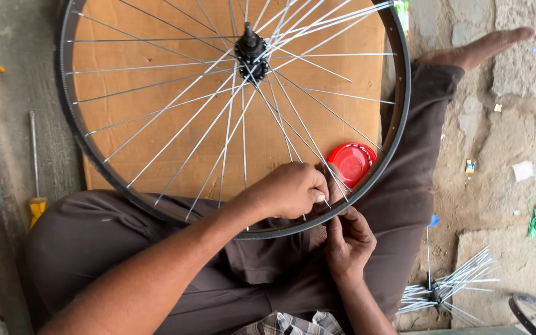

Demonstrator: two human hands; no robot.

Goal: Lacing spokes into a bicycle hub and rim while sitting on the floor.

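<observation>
Across the person's crossed legs lies a bicycle wheel (pixel 156 124), its black rim resting on the brown trousers nearest the body and reaching out over a sheet of cardboard (pixel 113 93) spread on the rough concrete floor (pixel 504 186). Big as it is, the wheel looks light and springy rather than heavy: a thin stiff hoop, a dark hub (pixel 249 53) at the centre, and fine bright steel spokes fanning out, several of them loose at the rim end. I would judge the rim the sound place to hold it; the spokes would bend if gripped hard.

Inside the hoop, the left hand (pixel 290 191) is curled tight, fingertips pinched on the end of one spoke (pixel 308 144) just at the rim. Outside it, the right hand (pixel 347 239) is closed against the rim's outer edge; what its fingertips pinch, if anything, is too small for me to tell.

Just beyond the hands a glossy red plastic lid (pixel 350 162) lies on the cardboard inside the wheel. Off to the right sits another hub with loose spokes (pixel 445 290), and on the left floor a slim screwdriver with a yellow handle (pixel 35 180).
</observation>
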